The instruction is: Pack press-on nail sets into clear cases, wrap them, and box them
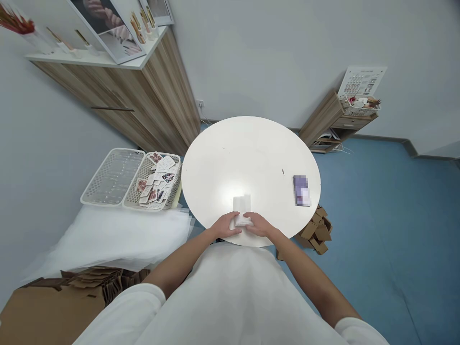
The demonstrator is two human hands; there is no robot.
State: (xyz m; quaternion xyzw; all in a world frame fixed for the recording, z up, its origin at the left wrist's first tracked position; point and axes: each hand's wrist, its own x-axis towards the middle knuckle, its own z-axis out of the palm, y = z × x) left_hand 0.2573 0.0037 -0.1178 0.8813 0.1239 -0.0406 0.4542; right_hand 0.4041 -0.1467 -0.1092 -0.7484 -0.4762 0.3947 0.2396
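A small white packet (pixel 242 205), perhaps wrapped in foam sheet, lies at the near edge of the round white table (pixel 247 143). Its far part stretches flat away from me, while the near part looks folded and thicker. My left hand (pixel 226 225) grips its left side, thumb and fingers bent around the near corner. From the right, my right hand (pixel 258 224) pinches the near right edge with thumb and fingertips. What is inside the white layer cannot be made out.
Left of the table stand a basket of printed cards (pixel 158 184) and a basket of clear items (pixel 113 177). White sheets (pixel 132 230) are stacked above cardboard (pixel 53 306). A blurred purple item (pixel 301 190) lies on the table's right; small cartons (pixel 316 230) sit below.
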